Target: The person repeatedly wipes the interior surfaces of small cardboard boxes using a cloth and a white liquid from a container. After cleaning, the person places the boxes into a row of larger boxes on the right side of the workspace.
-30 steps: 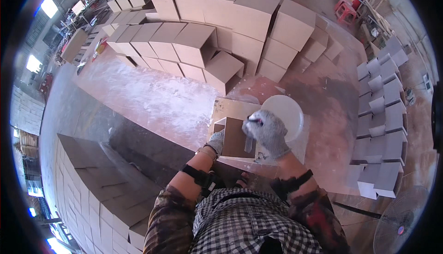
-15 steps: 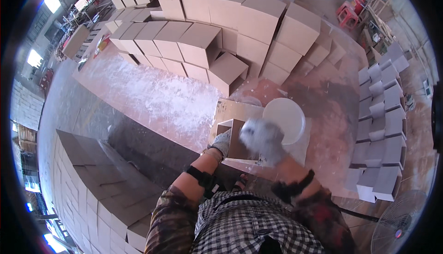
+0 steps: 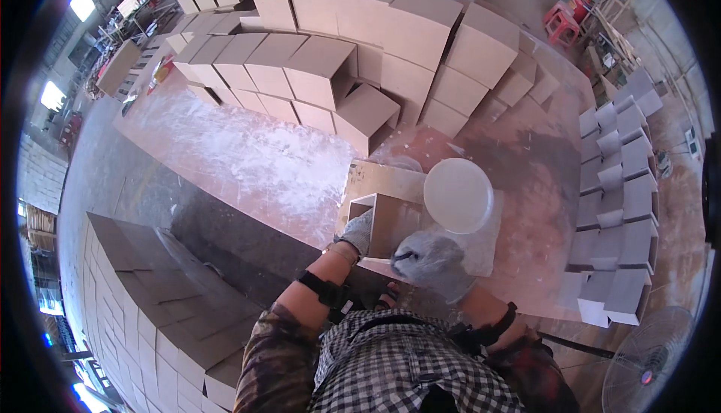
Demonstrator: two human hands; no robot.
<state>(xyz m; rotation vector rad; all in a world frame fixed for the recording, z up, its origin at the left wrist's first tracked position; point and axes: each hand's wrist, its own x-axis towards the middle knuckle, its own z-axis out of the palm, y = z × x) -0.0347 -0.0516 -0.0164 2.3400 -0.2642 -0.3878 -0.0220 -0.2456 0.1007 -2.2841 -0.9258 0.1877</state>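
Observation:
A small open cardboard box (image 3: 396,221) stands on a work board (image 3: 381,178) in front of me, its opening turned left and toward me. My left hand (image 3: 359,233), in a grey knit glove, grips the box at its left wall, the fingers partly inside. Just to the right of the box's near edge is my right hand (image 3: 434,264), also gloved, its fingers curled closed. A small dark spot shows at those fingers, but what they hold, if anything, is hidden. Beyond the right hand sits a round white tub or disc (image 3: 458,195).
Stacked brown boxes (image 3: 338,15) form a wall across the far side. Another stack (image 3: 143,293) rises at my left. Rows of pale open boxes (image 3: 616,210) line the right, with a fan (image 3: 647,364) at lower right. White powder (image 3: 263,143) covers part of the board floor.
My right hand has moved down toward me, off the box's right side to its near right corner. My left hand stays on the box.

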